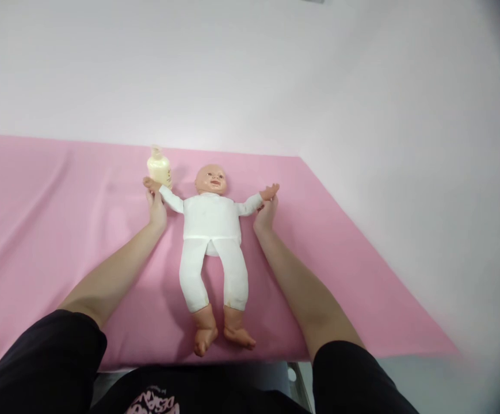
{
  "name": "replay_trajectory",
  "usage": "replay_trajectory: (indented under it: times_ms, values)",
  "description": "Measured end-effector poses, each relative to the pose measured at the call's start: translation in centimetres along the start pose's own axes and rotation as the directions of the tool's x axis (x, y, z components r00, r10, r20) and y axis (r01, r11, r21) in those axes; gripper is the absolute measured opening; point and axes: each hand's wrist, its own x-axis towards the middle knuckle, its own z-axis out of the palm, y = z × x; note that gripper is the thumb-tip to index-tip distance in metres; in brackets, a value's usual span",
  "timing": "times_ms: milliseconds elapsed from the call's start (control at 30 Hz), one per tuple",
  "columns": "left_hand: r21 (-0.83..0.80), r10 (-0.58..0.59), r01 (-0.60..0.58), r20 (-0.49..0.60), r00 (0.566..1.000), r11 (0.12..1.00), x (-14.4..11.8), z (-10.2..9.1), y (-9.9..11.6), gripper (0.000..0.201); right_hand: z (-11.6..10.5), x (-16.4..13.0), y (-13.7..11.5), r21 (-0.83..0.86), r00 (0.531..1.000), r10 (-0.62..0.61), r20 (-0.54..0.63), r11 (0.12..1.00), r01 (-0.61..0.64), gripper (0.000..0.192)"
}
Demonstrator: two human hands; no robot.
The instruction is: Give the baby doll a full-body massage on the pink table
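Note:
A baby doll [212, 227] in a white suit lies on its back on the pink sheet [60, 218], head away from me, arms spread, bare feet toward me. My left hand [156, 208] holds the doll's small hand on the left side. My right hand [266, 211] holds the doll's other hand on the right side. A pale yellow bottle [159, 167] stands upright just behind my left hand, close to the doll's hand.
The pink sheet covers a table set against a white wall [250, 69]. Its right edge [374, 241] runs diagonally toward me, with grey floor [426, 379] beyond. The near edge lies just past the doll's feet.

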Motion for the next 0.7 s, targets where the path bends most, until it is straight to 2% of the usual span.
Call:
replay_trajectory:
  times_ms: [67, 133, 200, 267, 300, 333, 400, 567, 633, 700]
  values:
    - [0.091, 0.167, -0.18, 0.142, 0.976, 0.979, -0.9, 0.2, 0.8, 0.056, 0.7, -0.6, -1.5, -0.09, 0.993, -0.063, 0.103, 0.993, 0.072, 0.061]
    - [0.191, 0.286, -0.356, 0.317, 0.904, 0.915, -1.8, 0.4, 1.4, 0.062, 1.4, -1.3, -2.9, -0.15, 0.965, -0.105, 0.241, 0.978, 0.144, 0.062]
    - [0.272, 0.321, -0.524, 0.542, 0.777, 0.807, -2.5, 0.7, 1.8, 0.063, 1.9, -2.1, -3.9, -0.228, 0.902, -0.126, 0.413, 0.945, 0.236, 0.062]
    - [0.31, 0.275, -0.672, 0.739, 0.615, 0.672, -2.9, 1.0, 1.9, 0.059, 2.3, -2.6, -4.7, -0.292, 0.798, -0.129, 0.589, 0.887, 0.358, 0.061]
    - [0.318, 0.242, -0.723, 0.796, 0.555, 0.614, -3.0, 1.1, 1.9, 0.056, 2.5, -2.8, -5.0, -0.307, 0.746, -0.127, 0.653, 0.857, 0.414, 0.061]
    - [0.323, 0.216, -0.754, 0.827, 0.518, 0.572, -3.1, 1.2, 1.9, 0.054, 2.6, -2.9, -5.3, -0.314, 0.705, -0.125, 0.698, 0.832, 0.458, 0.062]
    - [0.34, 0.204, -0.772, 0.836, 0.51, 0.538, -3.2, 1.3, 1.8, 0.052, 2.7, -2.9, -5.8, -0.32, 0.67, -0.126, 0.731, 0.805, 0.5, 0.064]
    - [0.354, 0.206, -0.752, 0.818, 0.537, 0.555, -3.1, 1.2, 1.7, 0.052, 2.8, -2.8, -6.1, -0.336, 0.681, -0.109, 0.724, 0.807, 0.486, 0.066]
    - [0.36, 0.213, -0.733, 0.8, 0.56, 0.577, -3.2, 1.2, 1.9, 0.053, 2.8, -2.9, -6.0, -0.326, 0.706, -0.111, 0.7, 0.829, 0.454, 0.063]
    - [0.355, 0.245, -0.694, 0.755, 0.608, 0.627, -3.2, 1.1, 2.2, 0.056, 2.8, -3.0, -5.7, -0.318, 0.77, -0.11, 0.628, 0.867, 0.383, 0.059]
